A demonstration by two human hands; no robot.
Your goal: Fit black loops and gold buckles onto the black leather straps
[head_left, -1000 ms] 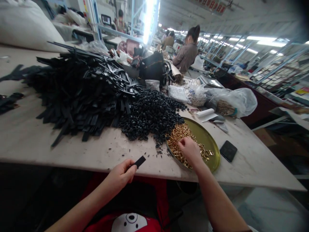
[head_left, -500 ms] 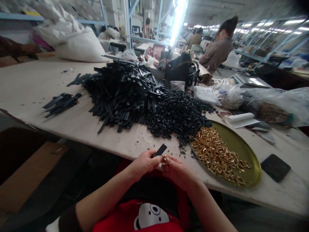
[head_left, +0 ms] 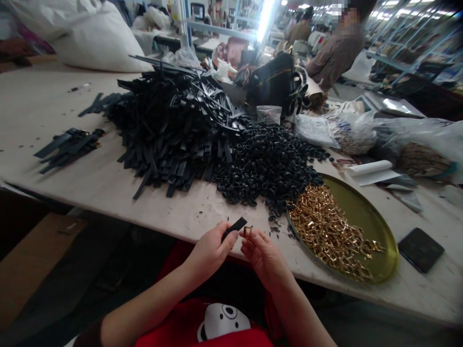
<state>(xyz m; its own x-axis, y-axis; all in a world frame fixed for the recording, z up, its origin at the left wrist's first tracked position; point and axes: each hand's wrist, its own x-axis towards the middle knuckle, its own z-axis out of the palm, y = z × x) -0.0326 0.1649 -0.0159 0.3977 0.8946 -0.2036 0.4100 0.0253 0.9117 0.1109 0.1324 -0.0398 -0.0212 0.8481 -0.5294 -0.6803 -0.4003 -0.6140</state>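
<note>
My left hand pinches a short black strap, its free end pointing up to the right. Just beside it, my right hand holds a small gold buckle between thumb and fingertips. The strap and the buckle look slightly apart. Beyond my hands lies a heap of small black loops. A large pile of black straps spreads to its left. Gold buckles cover much of a round, gold-coloured tray to the right of my right hand.
A dark phone-like slab lies right of the tray. A few straps lie apart on the left of the table. White sacks, a black bag and plastic bags stand farther back. Another person is at the back right.
My hands have drawn slightly apart, and the gold buckle now shows more clearly in my right fingertips. The camera view has shifted a little.
</note>
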